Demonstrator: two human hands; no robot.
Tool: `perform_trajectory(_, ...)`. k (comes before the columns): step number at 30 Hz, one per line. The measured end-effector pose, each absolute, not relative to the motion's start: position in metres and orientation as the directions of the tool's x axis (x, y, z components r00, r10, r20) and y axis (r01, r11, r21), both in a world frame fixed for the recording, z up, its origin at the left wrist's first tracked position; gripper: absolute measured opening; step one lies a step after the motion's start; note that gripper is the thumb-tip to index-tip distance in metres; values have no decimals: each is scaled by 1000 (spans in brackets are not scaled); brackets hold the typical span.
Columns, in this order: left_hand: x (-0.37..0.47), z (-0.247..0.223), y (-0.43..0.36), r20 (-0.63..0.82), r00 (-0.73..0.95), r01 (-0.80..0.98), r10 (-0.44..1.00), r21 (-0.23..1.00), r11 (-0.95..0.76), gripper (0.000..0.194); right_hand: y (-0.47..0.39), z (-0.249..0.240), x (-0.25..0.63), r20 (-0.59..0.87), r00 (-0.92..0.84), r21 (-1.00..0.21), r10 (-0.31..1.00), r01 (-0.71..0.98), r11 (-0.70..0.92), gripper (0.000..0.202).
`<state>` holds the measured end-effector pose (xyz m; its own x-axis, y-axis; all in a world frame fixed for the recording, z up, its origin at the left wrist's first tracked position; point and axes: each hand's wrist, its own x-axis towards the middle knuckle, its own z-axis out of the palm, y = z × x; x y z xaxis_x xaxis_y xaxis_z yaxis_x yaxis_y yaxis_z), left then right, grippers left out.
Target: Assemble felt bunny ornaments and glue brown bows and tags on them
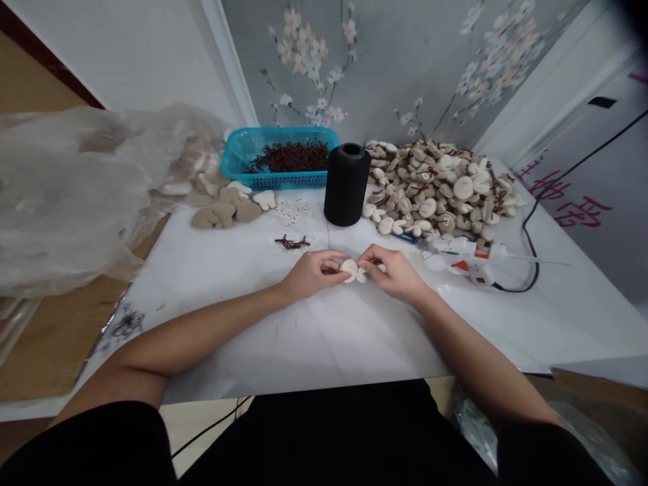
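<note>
Between my two hands, above the white table, is a small cream padded bunny-shaped piece with a round part and two ear-like lobes. My left hand pinches its round end, and some dark brown cord shows beside those fingers. On the other side, my right hand grips the lobes between thumb and fingers. Behind the hands stands a cone of black thread, from which a thin strand runs down toward the piece. A few brown cord loops lie to the left of it.
At the back are a blue basket of brown cords and a heap of padded pieces. Flat beige cutouts and small white bits lie left. A glue gun with a black cable rests right. Plastic bags cover the far left.
</note>
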<state>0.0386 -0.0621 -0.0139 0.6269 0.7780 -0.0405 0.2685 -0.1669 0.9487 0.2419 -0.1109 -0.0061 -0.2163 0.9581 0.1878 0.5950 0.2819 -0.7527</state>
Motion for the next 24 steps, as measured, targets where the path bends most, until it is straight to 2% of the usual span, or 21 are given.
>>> perform_trajectory(2,39,-15,-62,-3,638,278,770,934,-227,29,-110,-7,242,168,-230,-756,959,594,275,12)
perform_trajectory(5,37,-18,-63,201,661,270,723,835,-479,16,-111,-8,242,154,-245,-751,957,600,275,12)
perform_trajectory(8,34,-23,-62,461,728,211,508,554,-806,9,-112,-7,241,140,-273,-714,952,638,288,10)
perform_trajectory(11,30,-25,-58,602,774,104,198,188,-977,12,-114,-7,239,142,-326,-659,935,674,334,10)
perform_trajectory(14,27,-22,-55,659,753,50,2,-55,-997,11,-114,-7,237,147,-353,-671,924,650,356,11)
perform_trajectory(19,25,-14,-52,652,716,-51,-252,-311,-949,10,-114,-10,232,96,-349,-743,932,598,300,11)
perform_trajectory(22,23,-14,-51,621,710,-103,-333,-376,-921,14,-112,-15,231,96,-306,-723,947,633,277,10)
perform_trajectory(24,21,-16,-51,592,744,-115,-310,-343,-932,17,-110,-16,233,113,-254,-739,961,625,252,9)
